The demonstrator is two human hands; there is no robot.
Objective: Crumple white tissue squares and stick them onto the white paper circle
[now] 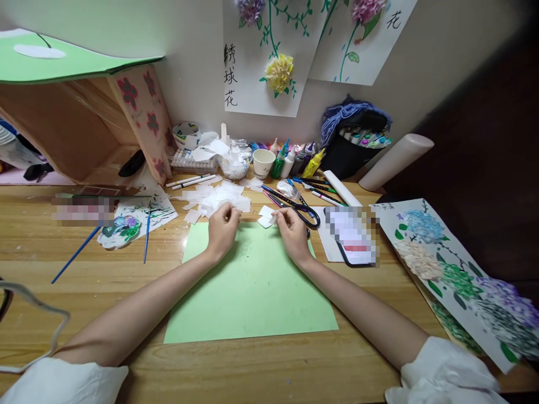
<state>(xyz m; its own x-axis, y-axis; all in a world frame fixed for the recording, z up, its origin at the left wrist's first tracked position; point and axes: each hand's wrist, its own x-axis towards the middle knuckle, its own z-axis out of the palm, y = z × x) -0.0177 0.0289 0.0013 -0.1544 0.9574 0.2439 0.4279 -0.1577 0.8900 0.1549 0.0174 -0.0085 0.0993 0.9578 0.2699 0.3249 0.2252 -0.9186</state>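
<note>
My left hand (222, 233) is closed in a pinch over the back left part of a light green sheet (252, 292). Whatever its fingertips hold, if anything, is too small to make out. Just beyond it lies a loose pile of small white paper pieces (219, 196). Near the sheet's back right edge, my right hand (293, 234) pinches a small piece of white paper (273, 217) between thumb and fingers. A few more white paper squares (265, 214) lie right beside those fingertips. Black-handled scissors (309, 210) rest just behind my right hand.
Paint bottles (290, 161), a paper cup (264, 163) and a black marker holder (357, 148) line the wall. A phone (356, 238) lies right, beside flower artwork (455, 269). Left are a cardboard box (143, 123), a paint-covered palette (120, 229) and brushes (78, 252).
</note>
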